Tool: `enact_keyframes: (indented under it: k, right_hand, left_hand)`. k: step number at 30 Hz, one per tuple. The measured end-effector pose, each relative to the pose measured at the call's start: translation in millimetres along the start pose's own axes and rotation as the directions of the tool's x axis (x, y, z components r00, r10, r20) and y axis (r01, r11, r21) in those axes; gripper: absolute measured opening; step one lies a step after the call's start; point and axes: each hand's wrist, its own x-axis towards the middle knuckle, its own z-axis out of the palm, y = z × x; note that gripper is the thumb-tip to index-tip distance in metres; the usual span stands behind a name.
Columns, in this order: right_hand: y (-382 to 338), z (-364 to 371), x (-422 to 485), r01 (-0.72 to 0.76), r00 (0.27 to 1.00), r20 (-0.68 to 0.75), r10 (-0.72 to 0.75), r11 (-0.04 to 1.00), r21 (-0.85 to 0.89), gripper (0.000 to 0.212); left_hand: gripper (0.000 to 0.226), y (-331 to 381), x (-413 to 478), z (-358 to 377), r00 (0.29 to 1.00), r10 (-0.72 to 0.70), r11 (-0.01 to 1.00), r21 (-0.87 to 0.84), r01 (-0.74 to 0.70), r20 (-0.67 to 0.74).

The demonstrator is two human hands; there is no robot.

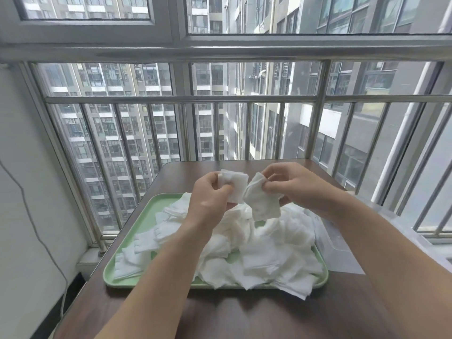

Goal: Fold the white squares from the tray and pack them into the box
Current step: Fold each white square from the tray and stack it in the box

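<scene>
The person's left hand [210, 200] is raised above the tray [146, 212], its fingers and thumb curled round a small stack of white squares [236, 187]. These are thin, soft-looking sheets with slightly uneven edges. Just beside it the right hand [296, 187] pinches a single square [263, 206] by its upper part, so the sheet hangs down limp and a little creased, close against the stack. Below both hands a loose pile [266, 243] of the same white squares fills most of the pale green tray, lying flat or overlapping at angles. A few reach over the tray's near right corner onto the desk [244, 316]. The tray sits in the middle of the dark brown desk, back from its near edge. A clear plastic box [336, 250] lies just beside the tray toward the desk's right edge, partly hidden by the right forearm.
</scene>
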Motion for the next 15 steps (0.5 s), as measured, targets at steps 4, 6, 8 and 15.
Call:
enact_keyframes:
  k: [4, 6, 8, 15]
  right_hand:
    - [4.5, -0.6, 2.2, 0.005, 0.995, -0.098, -0.005, 1.0, -0.002, 0.009]
    - [4.9, -2.3, 1.0, 0.024, 0.993, -0.116, -0.018, 0.999, 0.047, 0.012]
    - [4.2, -4.3, -0.4, 0.051, 0.993, -0.112, -0.037, 0.99, 0.129, 0.016]
    - [-5.7, -8.2, 0.6, 0.038, 0.999, 0.029, -0.043, 0.987, 0.158, 0.021]
  left_hand:
    - [0.011, -3.5, -0.2, 1.1, 1.0, -0.005, 0.999, -0.052, 0.006, 0.021]
    - [0.013, -5.0, -0.4, 2.3, 0.999, -0.012, 0.998, -0.069, 0.015, 0.035]
    - [0.017, -5.3, -1.2, 3.0, 0.998, -0.022, 0.997, -0.077, 0.026, 0.059]
    - [0.022, -1.4, -7.9, 8.1, 0.979, 0.001, 1.0, -0.022, 0.004, 0.205]
